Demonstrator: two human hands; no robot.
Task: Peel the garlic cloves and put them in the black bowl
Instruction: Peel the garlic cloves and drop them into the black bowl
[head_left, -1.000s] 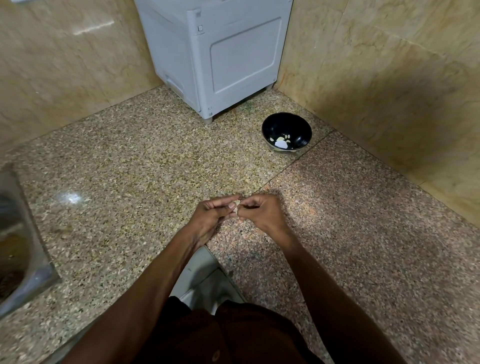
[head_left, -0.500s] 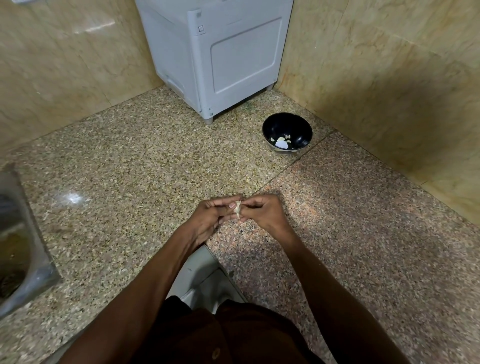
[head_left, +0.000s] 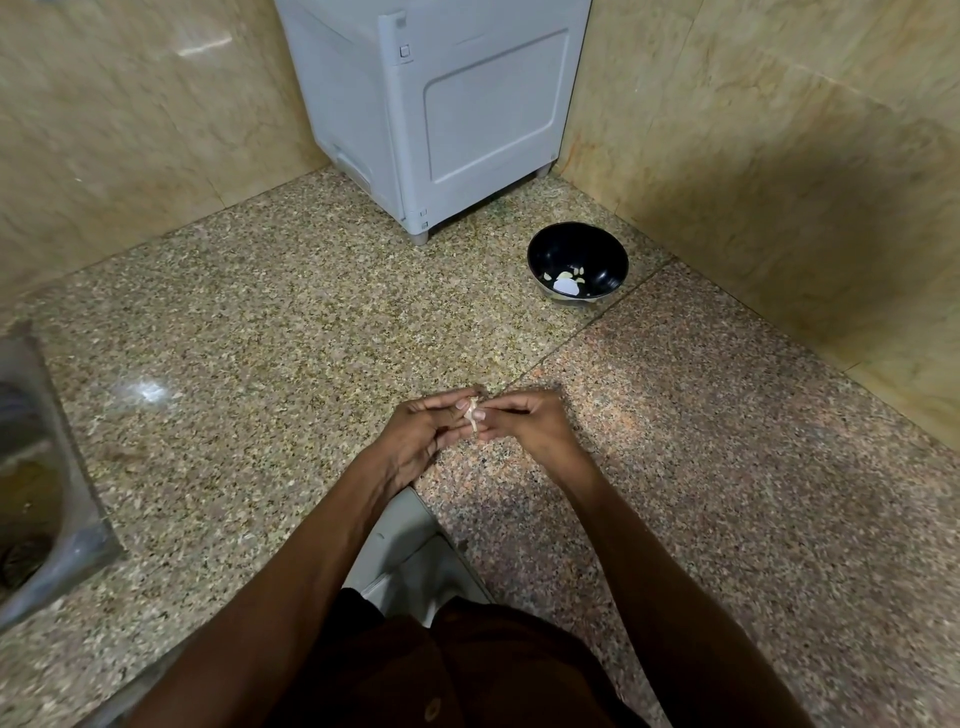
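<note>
A small pale garlic clove (head_left: 471, 413) with loose papery skin is pinched between the fingertips of both hands above the granite counter. My left hand (head_left: 415, 441) holds it from the left, my right hand (head_left: 530, 423) pinches it from the right, thumbs meeting on it. The black bowl (head_left: 602, 249) stands farther back to the right near the wall corner, with several peeled cloves (head_left: 569, 278) lying in its bottom.
A grey plastic appliance (head_left: 441, 114) stands at the back against the tiled walls. A steel sink (head_left: 31, 483) is set into the counter at the left edge. The speckled granite counter (head_left: 260, 338) wraps around me, with a gap at my body.
The hands stay in place. The fingers have shifted on the clove, and a strip of its skin now hangs down between the thumbs.
</note>
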